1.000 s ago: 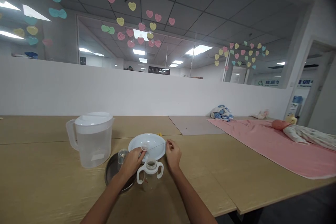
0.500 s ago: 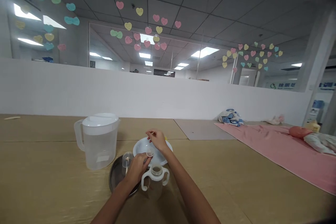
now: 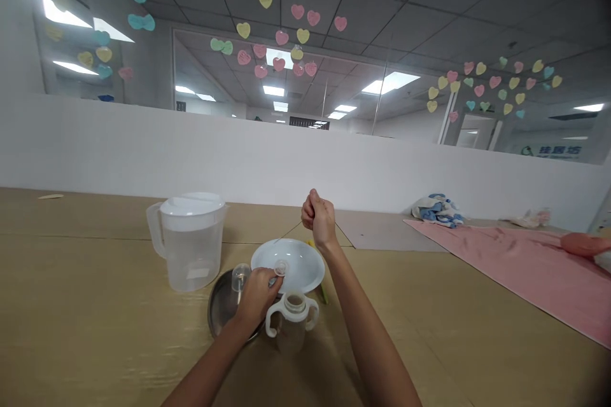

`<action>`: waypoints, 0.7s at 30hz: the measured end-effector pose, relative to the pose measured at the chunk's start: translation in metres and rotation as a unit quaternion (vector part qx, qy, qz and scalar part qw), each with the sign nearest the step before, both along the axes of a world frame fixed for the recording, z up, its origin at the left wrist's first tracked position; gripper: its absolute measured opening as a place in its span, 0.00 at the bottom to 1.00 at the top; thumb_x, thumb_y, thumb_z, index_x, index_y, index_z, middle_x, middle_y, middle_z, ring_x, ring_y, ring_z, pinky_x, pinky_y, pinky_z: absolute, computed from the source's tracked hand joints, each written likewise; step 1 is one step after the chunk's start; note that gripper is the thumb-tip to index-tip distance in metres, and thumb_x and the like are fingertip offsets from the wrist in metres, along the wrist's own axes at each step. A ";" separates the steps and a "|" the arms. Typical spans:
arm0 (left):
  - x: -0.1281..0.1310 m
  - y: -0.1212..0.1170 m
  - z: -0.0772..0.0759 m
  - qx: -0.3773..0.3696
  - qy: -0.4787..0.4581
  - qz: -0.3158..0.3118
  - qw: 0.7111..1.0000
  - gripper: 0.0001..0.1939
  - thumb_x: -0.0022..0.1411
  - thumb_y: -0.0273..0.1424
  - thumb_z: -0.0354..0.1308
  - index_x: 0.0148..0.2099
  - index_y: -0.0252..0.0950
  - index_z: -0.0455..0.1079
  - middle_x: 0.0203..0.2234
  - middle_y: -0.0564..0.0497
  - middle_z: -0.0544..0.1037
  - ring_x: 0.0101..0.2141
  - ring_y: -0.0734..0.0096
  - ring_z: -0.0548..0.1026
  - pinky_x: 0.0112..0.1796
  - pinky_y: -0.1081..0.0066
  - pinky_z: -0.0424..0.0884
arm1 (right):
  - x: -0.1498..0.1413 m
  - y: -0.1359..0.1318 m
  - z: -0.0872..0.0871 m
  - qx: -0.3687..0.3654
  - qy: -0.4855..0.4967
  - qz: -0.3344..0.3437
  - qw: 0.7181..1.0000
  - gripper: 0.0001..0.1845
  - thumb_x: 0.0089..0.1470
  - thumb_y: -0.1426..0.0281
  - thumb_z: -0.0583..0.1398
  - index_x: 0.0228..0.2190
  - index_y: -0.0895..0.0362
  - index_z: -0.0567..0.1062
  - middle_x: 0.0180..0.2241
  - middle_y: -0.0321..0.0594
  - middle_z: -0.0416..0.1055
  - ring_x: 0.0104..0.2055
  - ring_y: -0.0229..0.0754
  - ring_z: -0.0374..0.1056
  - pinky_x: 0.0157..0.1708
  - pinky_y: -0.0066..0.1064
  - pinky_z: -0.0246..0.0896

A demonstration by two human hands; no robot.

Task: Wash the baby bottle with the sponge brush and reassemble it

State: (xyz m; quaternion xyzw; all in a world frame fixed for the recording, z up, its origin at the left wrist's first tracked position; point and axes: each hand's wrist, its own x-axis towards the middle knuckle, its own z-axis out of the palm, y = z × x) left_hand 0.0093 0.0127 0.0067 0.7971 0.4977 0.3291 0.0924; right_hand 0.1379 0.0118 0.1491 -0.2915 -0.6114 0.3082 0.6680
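My left hand (image 3: 258, 294) is closed, pinching a small clear teat (image 3: 280, 267) over the near rim of a white bowl (image 3: 296, 261). Raised above the bowl's far side, my right hand (image 3: 319, 216) is a fist gripping a thin wire-like tool (image 3: 287, 233) that slants down towards the teat. Just below the teat stands an open baby bottle with two white handles (image 3: 292, 317). A clear cap (image 3: 239, 280) rests upright on a dark round tray (image 3: 220, 308) under my left hand.
A lidded clear plastic jug of water (image 3: 191, 241) stands left of the tray on the wooden table (image 3: 95, 311). A pink cloth (image 3: 515, 267) with bundled clothes covers the right side. A white partition wall runs behind the table.
My right hand has lifted up and away from the bowl, drawing the thin tool out from the teat. The left hand has kept its pinch on the teat. The view has shifted slightly.
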 end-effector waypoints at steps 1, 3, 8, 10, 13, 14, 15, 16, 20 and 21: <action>0.000 0.000 0.000 0.004 -0.001 -0.004 1.000 0.17 0.61 0.33 0.46 0.35 0.33 0.75 0.33 0.43 0.79 0.37 0.63 0.74 0.39 0.70 0.62 | -0.003 -0.006 0.003 -0.003 -0.007 0.018 1.000 0.28 0.53 0.48 0.49 0.14 0.54 0.50 0.12 0.26 0.42 0.14 0.28 0.37 0.15 0.24 0.32; -0.001 0.001 -0.001 0.014 -0.001 -0.011 1.000 0.17 0.61 0.34 0.46 0.34 0.34 0.75 0.31 0.44 0.79 0.36 0.64 0.74 0.38 0.70 0.62 | -0.007 -0.012 0.005 -0.014 -0.043 0.040 0.998 0.30 0.52 0.46 0.47 0.13 0.54 0.49 0.12 0.26 0.41 0.15 0.28 0.37 0.15 0.24 0.31; -0.001 0.002 -0.003 0.015 -0.001 -0.017 1.000 0.19 0.62 0.35 0.44 0.34 0.34 0.76 0.31 0.43 0.79 0.35 0.63 0.74 0.38 0.70 0.62 | -0.013 -0.011 -0.003 -0.032 -0.136 0.049 0.989 0.32 0.51 0.44 0.46 0.12 0.55 0.51 0.12 0.27 0.42 0.15 0.28 0.39 0.15 0.25 0.33; -0.001 0.002 -0.003 0.012 -0.003 -0.018 1.000 0.19 0.61 0.35 0.45 0.34 0.34 0.76 0.32 0.42 0.79 0.36 0.63 0.74 0.38 0.70 0.61 | -0.014 -0.012 -0.003 -0.038 -0.151 0.055 0.986 0.31 0.51 0.44 0.46 0.13 0.55 0.51 0.13 0.27 0.43 0.15 0.28 0.40 0.16 0.25 0.34; -0.001 0.001 -0.002 0.004 -0.009 -0.017 1.000 0.19 0.61 0.35 0.44 0.34 0.33 0.75 0.31 0.43 0.79 0.36 0.63 0.74 0.37 0.70 0.61 | -0.014 -0.019 0.001 -0.032 -0.150 0.053 0.987 0.31 0.52 0.44 0.46 0.13 0.55 0.51 0.13 0.27 0.43 0.16 0.29 0.40 0.16 0.25 0.35; -0.001 0.000 -0.002 0.001 -0.008 -0.018 1.000 0.20 0.62 0.35 0.44 0.33 0.33 0.75 0.31 0.43 0.79 0.35 0.64 0.73 0.37 0.70 0.61 | -0.014 -0.021 0.003 -0.027 -0.146 0.053 0.987 0.31 0.52 0.44 0.46 0.13 0.55 0.51 0.13 0.27 0.43 0.16 0.29 0.39 0.16 0.25 0.35; -0.001 -0.001 -0.001 -0.001 -0.006 -0.019 1.000 0.20 0.62 0.36 0.43 0.33 0.33 0.75 0.30 0.43 0.79 0.34 0.64 0.73 0.36 0.71 0.61 | -0.015 -0.024 0.004 -0.022 -0.143 0.053 0.988 0.31 0.52 0.44 0.46 0.13 0.55 0.50 0.13 0.27 0.42 0.16 0.29 0.39 0.16 0.25 0.35; -0.001 -0.001 -0.001 -0.001 -0.003 -0.019 1.000 0.21 0.62 0.36 0.43 0.32 0.33 0.75 0.29 0.43 0.79 0.33 0.64 0.73 0.36 0.71 0.61 | -0.016 -0.026 0.004 -0.016 -0.143 0.053 0.988 0.31 0.52 0.44 0.45 0.13 0.55 0.50 0.13 0.27 0.42 0.16 0.29 0.39 0.17 0.25 0.35; 0.000 -0.001 -0.001 0.009 -0.001 -0.013 1.000 0.22 0.63 0.38 0.42 0.32 0.33 0.75 0.29 0.43 0.78 0.32 0.65 0.73 0.35 0.71 0.60 | -0.020 -0.026 -0.001 -0.004 -0.192 0.035 0.981 0.30 0.54 0.46 0.44 0.13 0.55 0.51 0.14 0.28 0.44 0.17 0.30 0.42 0.18 0.26 0.37; 0.000 0.000 -0.002 0.012 -0.001 -0.012 1.000 0.22 0.63 0.38 0.42 0.31 0.33 0.75 0.28 0.43 0.78 0.31 0.65 0.73 0.35 0.71 0.60 | -0.021 -0.024 -0.003 -0.006 -0.205 0.028 0.978 0.30 0.54 0.46 0.44 0.13 0.55 0.51 0.14 0.28 0.44 0.17 0.30 0.42 0.18 0.26 0.38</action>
